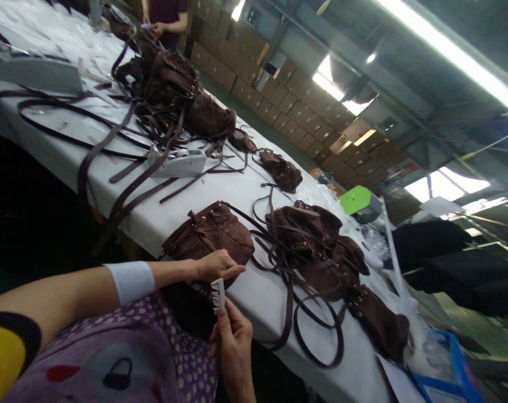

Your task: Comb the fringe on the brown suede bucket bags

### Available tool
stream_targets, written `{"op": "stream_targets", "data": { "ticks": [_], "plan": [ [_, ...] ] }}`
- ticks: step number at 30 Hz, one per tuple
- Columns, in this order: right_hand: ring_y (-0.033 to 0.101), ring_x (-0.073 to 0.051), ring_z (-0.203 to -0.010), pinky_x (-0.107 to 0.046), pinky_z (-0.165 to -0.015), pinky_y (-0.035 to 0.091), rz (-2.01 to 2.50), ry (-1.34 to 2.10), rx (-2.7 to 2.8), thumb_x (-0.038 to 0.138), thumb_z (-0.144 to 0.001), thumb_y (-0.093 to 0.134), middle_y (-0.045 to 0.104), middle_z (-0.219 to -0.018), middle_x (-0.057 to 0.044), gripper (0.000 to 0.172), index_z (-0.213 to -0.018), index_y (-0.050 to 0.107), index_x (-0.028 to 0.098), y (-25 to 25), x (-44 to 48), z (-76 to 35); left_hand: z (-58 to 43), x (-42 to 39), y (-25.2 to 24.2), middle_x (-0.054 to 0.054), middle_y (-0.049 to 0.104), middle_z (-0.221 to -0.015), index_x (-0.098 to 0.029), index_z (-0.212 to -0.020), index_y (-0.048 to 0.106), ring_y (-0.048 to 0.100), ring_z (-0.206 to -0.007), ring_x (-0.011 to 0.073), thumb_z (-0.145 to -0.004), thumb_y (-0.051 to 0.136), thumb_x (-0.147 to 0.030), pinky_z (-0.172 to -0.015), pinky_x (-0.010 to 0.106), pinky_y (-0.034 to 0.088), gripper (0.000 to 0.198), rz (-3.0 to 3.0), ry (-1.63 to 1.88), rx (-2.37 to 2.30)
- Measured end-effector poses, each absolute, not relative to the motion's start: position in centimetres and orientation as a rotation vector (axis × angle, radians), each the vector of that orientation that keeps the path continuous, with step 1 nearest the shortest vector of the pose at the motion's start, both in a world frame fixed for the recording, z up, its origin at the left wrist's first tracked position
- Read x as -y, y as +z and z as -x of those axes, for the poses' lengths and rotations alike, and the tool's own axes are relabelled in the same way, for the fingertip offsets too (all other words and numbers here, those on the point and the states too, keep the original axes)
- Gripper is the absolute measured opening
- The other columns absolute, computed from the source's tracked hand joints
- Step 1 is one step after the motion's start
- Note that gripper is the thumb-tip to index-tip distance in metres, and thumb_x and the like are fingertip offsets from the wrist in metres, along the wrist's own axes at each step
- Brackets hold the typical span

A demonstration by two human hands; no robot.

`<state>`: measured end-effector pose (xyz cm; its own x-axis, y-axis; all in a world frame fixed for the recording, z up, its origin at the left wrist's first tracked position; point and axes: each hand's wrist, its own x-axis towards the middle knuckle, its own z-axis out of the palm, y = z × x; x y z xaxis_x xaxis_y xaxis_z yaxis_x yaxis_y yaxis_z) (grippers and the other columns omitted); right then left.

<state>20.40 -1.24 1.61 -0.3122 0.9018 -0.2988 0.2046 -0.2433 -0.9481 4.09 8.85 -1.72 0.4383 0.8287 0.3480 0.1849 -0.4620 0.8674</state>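
Note:
A small white comb-like brush (217, 293) stands between my two hands near the table's front edge. My right hand (233, 340) pinches its lower end from below. My left hand (217, 265), with a white wristband on the forearm, rests closed over its top, fingers together, right by a brown fringed leather bag (210, 231) lying on the white table (254, 291). A heap of similar brown bags (321, 246) with long straps lies just to the right.
More brown bags and loose straps (170, 89) are piled further along the table, with a white tape dispenser (180, 162) among them. Another person (165, 17) stands at the far end. Stacked cartons line the wall; a green-lidded box (357, 200) and blue tray (451, 369) sit right.

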Motion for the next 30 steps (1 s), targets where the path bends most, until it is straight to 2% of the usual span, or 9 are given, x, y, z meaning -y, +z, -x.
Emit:
{"op": "stream_targets", "data": {
  "ticks": [2, 5, 7, 10, 13, 17, 21, 28, 30],
  "plan": [
    [0.033, -0.006, -0.032, -0.017, -0.032, 0.027, 1.362, 1.653, 1.446, 0.059, -0.085, 0.054, 0.044, -0.046, 0.007, 0.052, -0.114, 0.064, 0.017, 1.8, 2.4, -20.1, -4.6, -9.4, -2.6, -0.006, 0.031, -0.041, -0.015, -0.043, 0.039, 0.026, -0.04, 0.0051, -0.092, 0.039, -0.048, -0.044, 0.022, 0.021, 0.059, -1.928, 1.069, -0.885],
    [0.034, -0.007, -0.034, -0.018, -0.033, 0.026, 1.187, 1.723, 1.634, 0.061, -0.079, 0.059, 0.043, -0.044, 0.005, 0.044, -0.079, 0.073, 0.02, 2.0, 5.3, -19.7, -5.3, -10.6, -3.4, -0.006, 0.034, -0.043, -0.014, -0.046, 0.041, 0.026, -0.042, 0.0053, -0.092, 0.042, -0.043, -0.045, 0.023, 0.019, 0.054, -1.934, 1.15, -1.012],
    [0.038, -0.009, -0.037, -0.019, -0.034, 0.029, 1.124, 1.691, 1.722, 0.062, -0.076, 0.061, 0.044, -0.044, 0.004, 0.043, -0.067, 0.072, 0.021, 2.1, 6.5, -19.8, -5.4, -11.3, -3.6, -0.006, 0.031, -0.044, -0.014, -0.047, 0.041, 0.027, -0.044, 0.0057, -0.09, 0.044, -0.042, -0.046, 0.024, 0.017, 0.052, -1.89, 1.214, -1.119],
    [0.044, -0.011, -0.039, -0.021, -0.037, 0.036, 1.381, 1.479, 1.525, 0.063, -0.081, 0.055, 0.05, -0.05, 0.003, 0.051, -0.101, 0.071, 0.018, 1.8, 5.6, -21.4, -4.8, -11.8, -2.9, -0.006, 0.027, -0.047, -0.016, -0.047, 0.036, 0.027, -0.046, 0.0063, -0.089, 0.045, -0.047, -0.047, 0.024, 0.017, 0.053, -1.836, 1.193, -1.147],
    [0.051, -0.014, -0.043, -0.024, -0.041, 0.043, 1.595, 1.253, 1.355, 0.067, -0.079, 0.054, 0.055, -0.057, 0.002, 0.072, -0.125, 0.056, 0.011, 0.5, 3.3, -24.3, -3.8, -10.8, -1.3, -0.005, 0.036, -0.052, -0.017, -0.057, 0.043, 0.035, -0.049, 0.0086, -0.089, 0.044, -0.05, -0.049, 0.023, 0.024, 0.046, -1.776, 1.173, -1.349],
    [0.061, -0.018, -0.053, -0.027, -0.052, 0.05, 1.658, 1.074, 1.488, 0.064, -0.085, 0.047, 0.061, -0.063, -0.001, 0.063, -0.118, 0.058, 0.012, -1.5, 2.0, -25.3, -4.1, -8.7, 0.1, 0.004, 0.057, -0.077, -0.017, -0.088, 0.053, 0.054, -0.072, 0.021, -0.081, 0.05, -0.061, -0.066, 0.03, 0.039, 0.044, -1.953, 0.971, -1.783],
    [0.065, -0.02, -0.062, -0.028, -0.062, 0.05, 1.638, 0.817, 1.774, 0.051, -0.094, 0.037, 0.068, -0.073, -0.005, 0.048, -0.115, 0.061, 0.016, -2.0, 1.8, -23.6, -6.0, -7.6, -0.2, 0.016, 0.056, -0.103, -0.014, -0.101, 0.054, 0.049, -0.097, 0.0338, -0.071, 0.062, -0.058, -0.083, 0.047, 0.04, 0.054, -2.13, 0.669, -1.982],
    [0.068, -0.022, -0.071, -0.028, -0.065, 0.052, 1.617, 0.658, 1.877, 0.043, -0.095, 0.036, 0.072, -0.09, -0.012, 0.048, -0.121, 0.06, 0.011, -3.0, -0.2, -24.8, -3.9, -7.6, -1.2, 0.012, 0.051, -0.103, -0.016, -0.089, 0.057, 0.049, -0.092, 0.0264, -0.081, 0.051, -0.026, -0.078, 0.04, 0.044, 0.014, -2.298, 0.526, -1.672],
    [0.068, -0.021, -0.071, -0.028, -0.066, 0.053, 1.602, 0.654, 1.912, 0.041, -0.095, 0.036, 0.072, -0.09, -0.012, 0.048, -0.125, 0.058, 0.011, -2.9, -1.0, -24.8, -3.0, -7.6, -1.7, 0.011, 0.05, -0.105, -0.017, -0.088, 0.058, 0.048, -0.093, 0.0249, -0.085, 0.047, -0.022, -0.08, 0.04, 0.044, 0.013, -2.319, 0.579, -1.586]
  ]
}}
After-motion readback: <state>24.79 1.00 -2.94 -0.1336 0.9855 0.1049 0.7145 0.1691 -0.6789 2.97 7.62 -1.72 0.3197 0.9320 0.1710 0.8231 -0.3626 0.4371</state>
